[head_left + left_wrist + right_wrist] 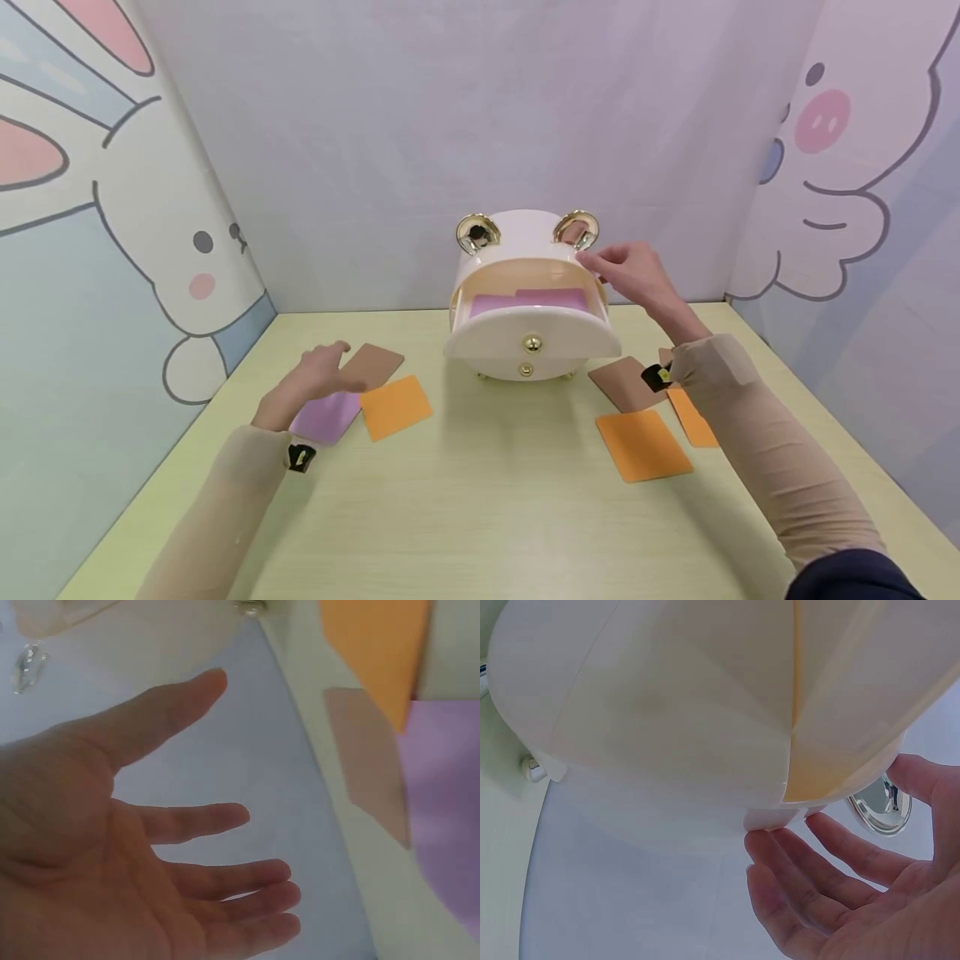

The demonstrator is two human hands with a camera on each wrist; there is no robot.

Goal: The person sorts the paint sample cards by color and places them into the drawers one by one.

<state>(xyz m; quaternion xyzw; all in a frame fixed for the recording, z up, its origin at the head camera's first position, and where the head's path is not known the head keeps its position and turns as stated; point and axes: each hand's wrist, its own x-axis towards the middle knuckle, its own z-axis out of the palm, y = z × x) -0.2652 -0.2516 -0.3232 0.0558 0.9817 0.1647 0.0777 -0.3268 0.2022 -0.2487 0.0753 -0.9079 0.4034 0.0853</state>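
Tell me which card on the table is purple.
The leftmost card in the head view, near the left hand; the other cards on the table are orange or brown.

Beige sleeves [765,450], black wrist pieces [657,377]

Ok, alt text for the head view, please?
A person's right hand touches the upper side of a white cabinet with gold ears, its upper drawer open, showing purple sheets. The empty left hand is near three coloured cards; brown and orange cards lie at right on the table.
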